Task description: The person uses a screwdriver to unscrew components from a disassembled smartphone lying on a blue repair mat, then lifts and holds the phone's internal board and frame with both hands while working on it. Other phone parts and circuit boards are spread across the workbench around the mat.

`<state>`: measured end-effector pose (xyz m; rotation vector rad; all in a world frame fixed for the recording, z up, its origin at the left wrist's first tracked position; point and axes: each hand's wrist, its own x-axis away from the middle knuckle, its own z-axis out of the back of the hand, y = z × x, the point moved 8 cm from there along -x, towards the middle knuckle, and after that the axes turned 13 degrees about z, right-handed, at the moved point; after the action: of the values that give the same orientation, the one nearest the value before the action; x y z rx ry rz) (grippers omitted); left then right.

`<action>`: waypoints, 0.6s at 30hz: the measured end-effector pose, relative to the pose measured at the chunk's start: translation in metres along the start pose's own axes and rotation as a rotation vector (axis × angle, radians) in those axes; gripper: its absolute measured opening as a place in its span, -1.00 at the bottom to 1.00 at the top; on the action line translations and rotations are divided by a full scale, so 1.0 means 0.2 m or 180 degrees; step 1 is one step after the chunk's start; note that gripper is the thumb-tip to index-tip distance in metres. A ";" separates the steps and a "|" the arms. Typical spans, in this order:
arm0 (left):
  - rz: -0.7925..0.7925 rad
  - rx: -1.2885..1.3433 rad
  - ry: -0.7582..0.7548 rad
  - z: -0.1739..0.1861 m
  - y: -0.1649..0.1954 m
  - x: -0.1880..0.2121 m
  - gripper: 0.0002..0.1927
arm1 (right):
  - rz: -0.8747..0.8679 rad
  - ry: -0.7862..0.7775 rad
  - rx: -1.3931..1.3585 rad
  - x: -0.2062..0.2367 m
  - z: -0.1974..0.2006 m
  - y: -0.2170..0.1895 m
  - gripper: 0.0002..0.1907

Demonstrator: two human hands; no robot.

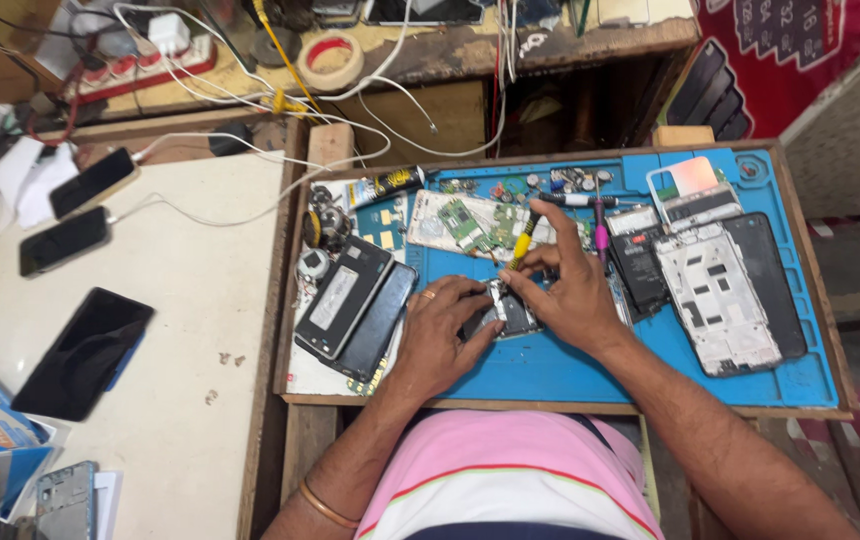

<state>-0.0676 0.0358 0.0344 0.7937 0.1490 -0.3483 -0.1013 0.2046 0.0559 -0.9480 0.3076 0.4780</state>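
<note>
left hand (440,335) fingers pin small dark phone part (508,318) on blue mat (570,365) | right hand (565,290) fingers grip yellow screwdriver (523,240) | risk: tip may slip, gouging the part, or scatter loose screws (550,182) far on the mat

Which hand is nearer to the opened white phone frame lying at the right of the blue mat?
Right. The right hand, holding a yellow-handled screwdriver, is just left of the white phone frame; the left hand lies farther left, beyond it.
</note>
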 end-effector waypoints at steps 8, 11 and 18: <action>-0.0041 0.0114 0.0000 0.04 0.03 0.00 -0.67 | -0.0047 0.0103 -0.0068 -0.02 0.00 -0.02 -0.09; -0.0068 0.0116 0.0010 0.04 0.02 0.01 -0.66 | -0.0025 0.0150 -0.0112 -0.01 -0.01 -0.01 -0.09; -0.0092 0.0158 0.0071 0.03 0.00 0.03 -0.64 | -0.0152 0.0107 -0.0270 0.01 -0.04 0.05 -0.09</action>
<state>-0.0626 0.0296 0.0363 0.8452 0.1735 -0.3717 -0.1057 0.2040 0.0440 -1.0445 0.2962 0.4344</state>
